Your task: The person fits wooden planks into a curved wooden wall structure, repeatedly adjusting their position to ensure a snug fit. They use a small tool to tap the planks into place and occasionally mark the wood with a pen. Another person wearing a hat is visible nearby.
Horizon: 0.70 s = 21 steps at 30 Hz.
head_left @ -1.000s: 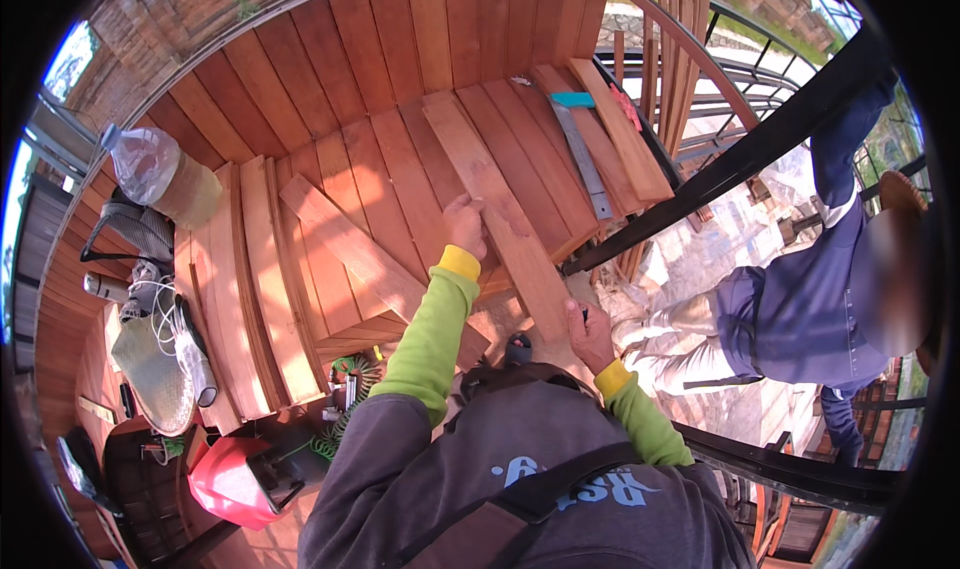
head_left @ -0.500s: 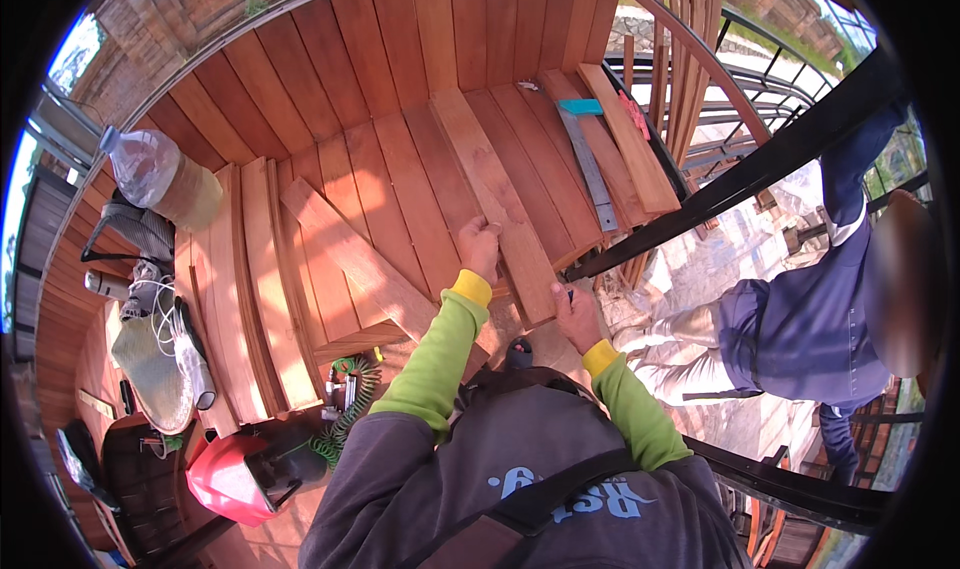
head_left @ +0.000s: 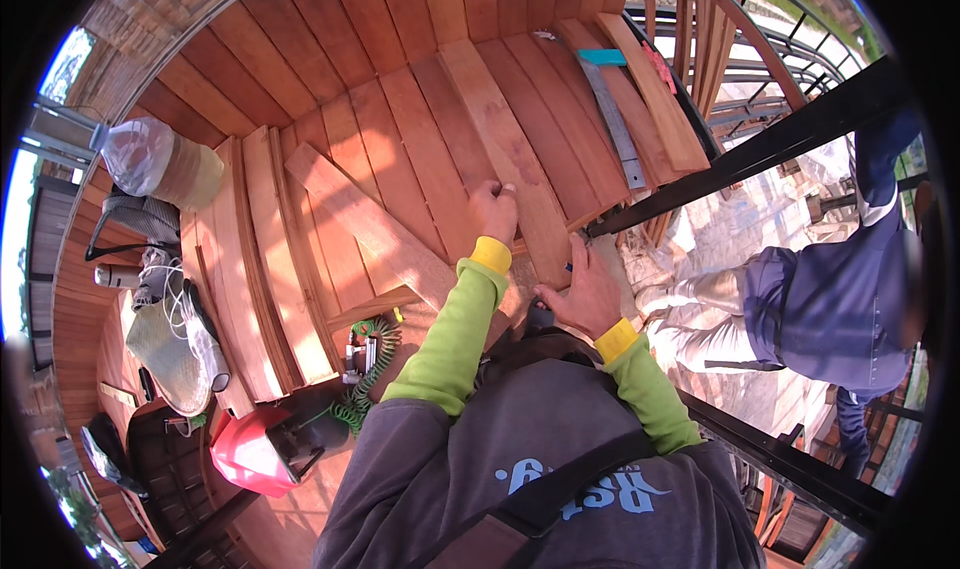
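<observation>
A long reddish wooden board (head_left: 505, 134) lies lengthwise over the slatted wooden seat (head_left: 405, 159), its near end sticking out toward me. My left hand (head_left: 493, 212) is closed at the board's left edge, with the fingers curled. At the near end, my right hand (head_left: 590, 294) spans the board between thumb and forefinger. A small blue thing shows by the right fingers, too little of it to name. Right of the board lies a square (head_left: 618, 134) with a teal handle and grey blade. A loose plank (head_left: 360, 219) rests slantwise on the left.
Stacked planks (head_left: 270, 269) and a large plastic bottle (head_left: 190, 174) stand left. Below them are a green coiled hose (head_left: 375, 369) and a red container (head_left: 250, 454). A black metal rail (head_left: 760, 159) crosses at right, beyond it a person in dark blue (head_left: 830, 289).
My view has shifted slightly. My right hand has spread from a closer grip to straddle the board's near end; my left hand stays at the left edge, nearer that end.
</observation>
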Tool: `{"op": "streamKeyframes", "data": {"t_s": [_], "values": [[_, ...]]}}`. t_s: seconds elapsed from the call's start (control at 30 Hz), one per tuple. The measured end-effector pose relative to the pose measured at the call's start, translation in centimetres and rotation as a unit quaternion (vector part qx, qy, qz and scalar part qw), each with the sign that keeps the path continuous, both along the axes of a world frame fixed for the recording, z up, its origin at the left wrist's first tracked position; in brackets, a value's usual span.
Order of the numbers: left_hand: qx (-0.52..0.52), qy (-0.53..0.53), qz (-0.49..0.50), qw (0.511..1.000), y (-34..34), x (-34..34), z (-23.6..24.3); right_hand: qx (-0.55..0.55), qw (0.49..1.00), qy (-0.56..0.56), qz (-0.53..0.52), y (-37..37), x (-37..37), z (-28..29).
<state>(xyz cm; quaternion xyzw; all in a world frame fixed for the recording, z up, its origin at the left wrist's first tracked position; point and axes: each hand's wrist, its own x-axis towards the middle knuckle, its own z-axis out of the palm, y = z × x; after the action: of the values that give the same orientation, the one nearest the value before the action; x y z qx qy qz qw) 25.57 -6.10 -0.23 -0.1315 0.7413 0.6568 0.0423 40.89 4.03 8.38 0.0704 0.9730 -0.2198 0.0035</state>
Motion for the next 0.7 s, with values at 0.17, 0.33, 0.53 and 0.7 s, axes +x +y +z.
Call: {"op": "streamKeyframes", "data": {"t_s": [0.17, 0.33, 0.53, 0.7], "values": [[-0.047, 0.0, -0.026, 0.999, -2.4, 0.2, 1.8, 0.069, 0.997, 0.037, 0.028, 0.2, -0.4, -0.9], [-0.121, 0.094, 0.0, 0.988, -7.9, 4.8, 4.3, 0.125, 0.991, 0.012, 0.038, 0.3, -0.4, -1.4], [-0.151, 0.072, 0.068, 0.984, -15.2, 13.9, 3.7, 0.098, 0.991, 0.073, 0.046, 0.4, 0.5, -1.2], [0.082, -0.232, 0.017, 0.969, -15.6, 16.4, 2.4, -0.024, 0.986, 0.155, 0.056, -1.3, 2.0, -0.3]]}}
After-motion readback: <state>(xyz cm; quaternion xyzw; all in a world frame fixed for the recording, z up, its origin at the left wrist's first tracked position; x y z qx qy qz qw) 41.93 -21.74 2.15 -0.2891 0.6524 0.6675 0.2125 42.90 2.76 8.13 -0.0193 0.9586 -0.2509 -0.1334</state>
